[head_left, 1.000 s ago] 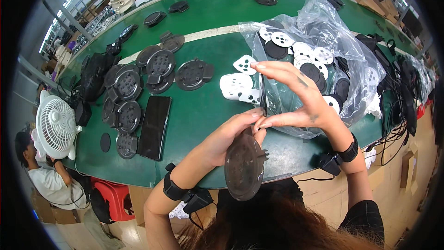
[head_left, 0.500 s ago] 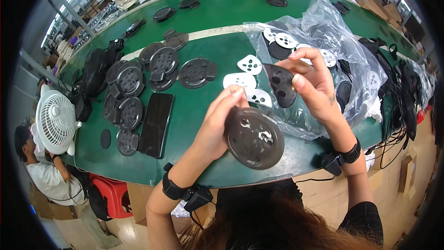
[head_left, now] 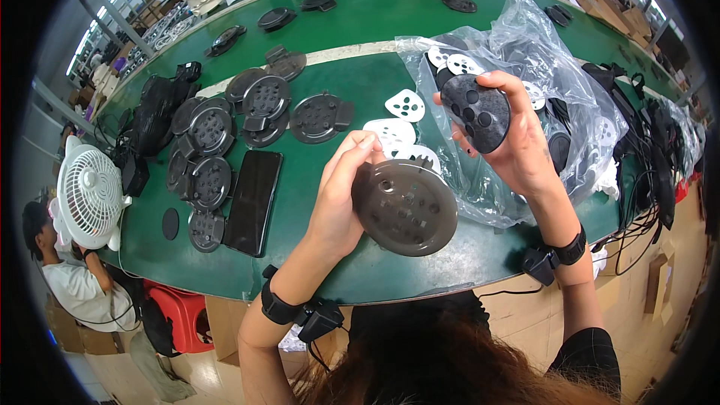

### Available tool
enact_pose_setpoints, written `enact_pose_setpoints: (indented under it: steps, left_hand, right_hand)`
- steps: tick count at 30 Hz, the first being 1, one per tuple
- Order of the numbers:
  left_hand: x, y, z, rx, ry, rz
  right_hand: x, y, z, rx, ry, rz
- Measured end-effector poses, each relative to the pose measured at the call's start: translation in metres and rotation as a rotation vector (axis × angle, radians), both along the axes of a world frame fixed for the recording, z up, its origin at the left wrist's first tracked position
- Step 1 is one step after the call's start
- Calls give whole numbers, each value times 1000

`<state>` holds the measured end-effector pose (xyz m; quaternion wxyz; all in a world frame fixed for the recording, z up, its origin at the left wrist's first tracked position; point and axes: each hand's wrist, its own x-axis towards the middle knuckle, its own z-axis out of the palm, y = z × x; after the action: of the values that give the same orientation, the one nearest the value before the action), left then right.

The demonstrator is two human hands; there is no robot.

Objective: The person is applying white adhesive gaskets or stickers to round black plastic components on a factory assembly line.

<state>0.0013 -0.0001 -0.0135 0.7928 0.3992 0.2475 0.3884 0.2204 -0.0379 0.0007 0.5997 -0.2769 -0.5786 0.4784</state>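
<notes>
My left hand grips a translucent dark-grey round plastic cover by its left edge, its face with several small holes and studs tilted up. To the right and farther off, my right hand holds a thin black oval pad with several round holes, pinched at its rim between fingers and thumb. The two pieces are apart. Just beyond my left hand lie white hole-punched sheets, partly hidden by the cover. A clear plastic bag with more black and white pads spreads behind my right hand.
Several dark round covers lie in a cluster on the green table at the left, beside a black phone. A white fan stands at the left edge, near a seated person. Black cables hang at the right.
My right hand has turned the black pad, so its holed face now shows more fully. My left hand has shifted slightly left and up with the cover. Pieces on the far strip have moved right.
</notes>
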Motion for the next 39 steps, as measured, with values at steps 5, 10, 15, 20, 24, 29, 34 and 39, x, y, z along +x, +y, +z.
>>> enact_pose_setpoints:
  steps: [5, 10, 15, 20, 24, 29, 34, 39]
  left_hand:
    - [0, -1, 1, 65, 15, 13]
    - [1, -6, 4, 57, -48, 94]
    - [-4, -7, 9, 232, 24, 48]
    - [-4, -9, 12, 277, 45, 84]
    - [-4, -11, 16, 297, 58, 127]
    - [-3, -12, 16, 305, 42, 192]
    - [0, -11, 16, 319, 27, 272]
    - [0, -15, 18, 286, 103, 252]
  right_hand:
    - [-2, -1, 5, -28, 16, 24]
    - [-2, -3, 11, -33, -6, 31]
    - [3, -3, 11, -134, 38, 38]
    - [5, -4, 13, -192, 57, 3]
    - [5, -3, 15, -192, 95, -19]
    - [7, -1, 14, -144, 115, -42]
    - [8, -3, 14, -316, 114, -143]
    - [-1, -4, 15, -269, 75, -164]
